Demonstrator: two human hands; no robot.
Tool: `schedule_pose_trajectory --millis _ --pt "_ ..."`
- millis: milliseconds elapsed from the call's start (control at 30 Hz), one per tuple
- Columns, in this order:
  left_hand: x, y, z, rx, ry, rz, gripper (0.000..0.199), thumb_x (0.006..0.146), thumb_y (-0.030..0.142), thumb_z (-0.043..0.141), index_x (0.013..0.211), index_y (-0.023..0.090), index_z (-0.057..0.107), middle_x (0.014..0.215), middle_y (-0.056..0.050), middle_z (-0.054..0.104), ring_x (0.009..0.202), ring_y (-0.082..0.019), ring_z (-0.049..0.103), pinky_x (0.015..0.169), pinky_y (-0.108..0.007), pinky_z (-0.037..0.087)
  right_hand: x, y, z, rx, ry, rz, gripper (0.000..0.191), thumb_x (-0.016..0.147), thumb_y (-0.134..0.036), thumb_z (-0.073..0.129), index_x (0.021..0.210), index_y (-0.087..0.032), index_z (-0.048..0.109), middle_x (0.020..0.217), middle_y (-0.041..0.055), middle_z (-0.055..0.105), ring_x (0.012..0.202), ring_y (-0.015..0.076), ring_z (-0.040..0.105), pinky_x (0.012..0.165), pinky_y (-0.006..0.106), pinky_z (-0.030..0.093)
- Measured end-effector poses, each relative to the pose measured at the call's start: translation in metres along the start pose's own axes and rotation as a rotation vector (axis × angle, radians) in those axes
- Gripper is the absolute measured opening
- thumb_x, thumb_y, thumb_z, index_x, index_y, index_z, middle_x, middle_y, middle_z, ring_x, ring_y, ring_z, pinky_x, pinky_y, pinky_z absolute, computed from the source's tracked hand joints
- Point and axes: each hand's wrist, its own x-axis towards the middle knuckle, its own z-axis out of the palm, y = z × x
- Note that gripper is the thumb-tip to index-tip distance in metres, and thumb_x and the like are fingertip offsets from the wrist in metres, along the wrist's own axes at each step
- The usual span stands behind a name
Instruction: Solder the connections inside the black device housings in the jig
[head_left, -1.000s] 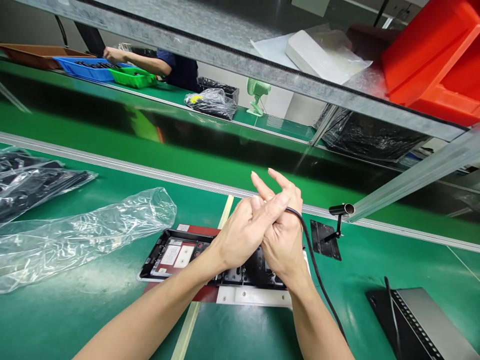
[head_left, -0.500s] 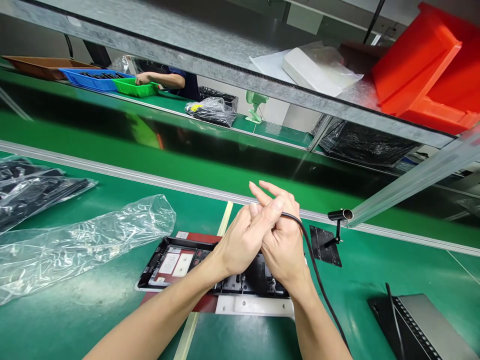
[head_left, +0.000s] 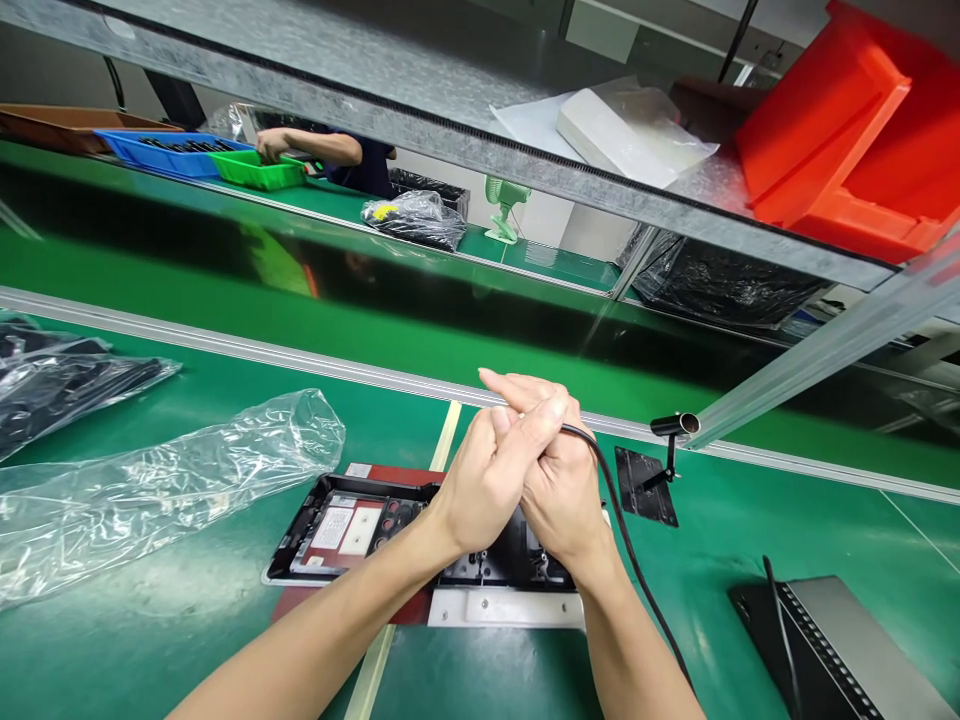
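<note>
My left hand (head_left: 487, 480) and my right hand (head_left: 562, 490) are pressed together above a black plastic housing (head_left: 315, 530). A black cable (head_left: 626, 530) comes out between them at the right hand's thumb side and runs down to the lower right. Both hands are closed round the cable; its gripped end is hidden. The housing lies open side up on a reddish-brown board (head_left: 394, 474) with a white strip (head_left: 502, 608) along its near edge. My hands and forearms cover the housing's middle.
Clear plastic bags (head_left: 180, 480) lie at the left. A black bracket with a tube (head_left: 649, 485) stands right of the hands, a black-grey device (head_left: 840, 640) lower right. Overhead, a metal shelf (head_left: 360, 110) holds a red bin (head_left: 840, 130). Beyond, a person's hand (head_left: 274, 143) is over a green tray (head_left: 259, 175).
My right hand's fingers have folded in closer over my left hand. The view has shifted slightly. The other person's hand has moved a little at the green tray.
</note>
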Motion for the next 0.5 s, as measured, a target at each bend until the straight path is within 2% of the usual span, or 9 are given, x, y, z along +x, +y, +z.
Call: schedule_pose_trajectory --millis 133,267,500 --pt "-0.0024 -0.0021 0.0027 0.048 0.052 0.009 0.041 0.105 0.038 0.045 0.074 0.016 0.061 0.075 -0.004 0.061 0.074 -0.017 0.058 0.069 -0.03 0.047 -0.0017 0.002 0.003 0.119 0.005 0.0 0.026 0.098 -0.026 0.06 0.121 -0.028 0.071 0.121 0.006 0.074 0.117 0.0225 0.065 0.104 0.043 0.05" --pt "-0.0014 -0.0035 0.0034 0.063 0.063 0.007 0.043 0.105 0.04 0.043 0.071 0.017 0.056 0.073 -0.003 0.055 0.07 -0.015 0.053 0.068 -0.031 0.045 -0.0023 0.0052 0.0058 0.208 0.011 0.031 0.022 0.096 -0.024 0.063 0.115 -0.026 0.073 0.121 0.0074 0.073 0.116 0.0228 0.066 0.101 0.041 0.053" --pt "0.0012 -0.0046 0.0005 0.118 0.062 0.04 0.043 0.106 0.039 0.043 0.069 0.018 0.05 0.072 0.0 0.048 0.068 -0.013 0.048 0.066 -0.029 0.042 -0.0028 0.009 0.0081 0.291 0.014 0.071 0.018 0.095 -0.023 0.065 0.11 -0.026 0.074 0.109 0.0063 0.074 0.111 0.0225 0.067 0.095 0.038 0.056"
